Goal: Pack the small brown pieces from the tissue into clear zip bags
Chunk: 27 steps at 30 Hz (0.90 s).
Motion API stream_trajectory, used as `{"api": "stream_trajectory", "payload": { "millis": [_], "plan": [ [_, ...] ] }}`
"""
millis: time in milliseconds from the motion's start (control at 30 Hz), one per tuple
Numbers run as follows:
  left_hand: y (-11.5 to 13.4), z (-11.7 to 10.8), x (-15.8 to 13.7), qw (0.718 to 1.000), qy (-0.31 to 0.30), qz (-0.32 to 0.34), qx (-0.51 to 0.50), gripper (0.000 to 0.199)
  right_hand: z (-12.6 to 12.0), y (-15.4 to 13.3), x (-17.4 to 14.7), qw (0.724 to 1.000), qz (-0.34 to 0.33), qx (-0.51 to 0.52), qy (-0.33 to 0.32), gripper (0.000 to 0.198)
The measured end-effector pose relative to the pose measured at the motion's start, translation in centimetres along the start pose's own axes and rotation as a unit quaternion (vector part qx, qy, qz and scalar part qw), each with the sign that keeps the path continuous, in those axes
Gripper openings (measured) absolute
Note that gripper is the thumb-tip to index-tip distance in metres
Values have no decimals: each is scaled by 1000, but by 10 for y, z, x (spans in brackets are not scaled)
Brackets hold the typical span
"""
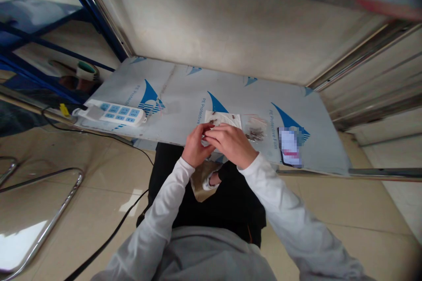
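Saw left hand and right hand close together over the near edge of the table, with fingertips meeting. Found fingers of both curled inward, bunched tip to tip; could not tell from this angle whether pinching anything, gap too small and mostly covered by knuckles. Located white sheet just beyond the grip, partly hidden behind right hand. Noted small brown pieces lying on the sheet, just ahead of the fingertips. Spotted clear bag just right of the sheet, near right hand, with dark slender pieces showing. Logged phone farther right, and power strip well apart to the left.
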State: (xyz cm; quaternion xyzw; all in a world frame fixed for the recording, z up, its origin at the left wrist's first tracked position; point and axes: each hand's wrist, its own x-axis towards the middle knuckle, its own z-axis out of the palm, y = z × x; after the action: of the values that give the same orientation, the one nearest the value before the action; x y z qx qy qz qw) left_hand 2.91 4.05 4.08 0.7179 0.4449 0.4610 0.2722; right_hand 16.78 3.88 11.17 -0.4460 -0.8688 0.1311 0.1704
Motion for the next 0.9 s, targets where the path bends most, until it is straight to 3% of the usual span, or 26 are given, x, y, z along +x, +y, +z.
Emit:
{"api": "stream_trajectory", "payload": {
  "millis": [100, 200, 300, 500, 700, 900],
  "plan": [
    [-3, -1, -2, 1000, 13, -10, 10, 40, 10, 16, 0, 991, 9, 124, 53, 20],
    [-7, -4, -7, 999, 31, -27, 29, 38, 34, 50, 2, 967, 169, 143, 124, 24],
    [-10, -7, -12, 998, 35, -44, 34, 37, 63, 84, 11, 948, 292, 71, 108, 21],
    [-16, -17, -19, 996, 43, -70, 34, 37, 100, 100, 27, 940, 337, 9, 48, 17],
    [-23, -22, -20, 994, 58, -92, 30, 37, 106, 99, 26, 926, 376, -32, 9, 17],
    [-23, -16, -19, 995, 38, -87, 27, 36, 106, 91, 24, 915, 399, -56, 18, 18]
  ]
}}
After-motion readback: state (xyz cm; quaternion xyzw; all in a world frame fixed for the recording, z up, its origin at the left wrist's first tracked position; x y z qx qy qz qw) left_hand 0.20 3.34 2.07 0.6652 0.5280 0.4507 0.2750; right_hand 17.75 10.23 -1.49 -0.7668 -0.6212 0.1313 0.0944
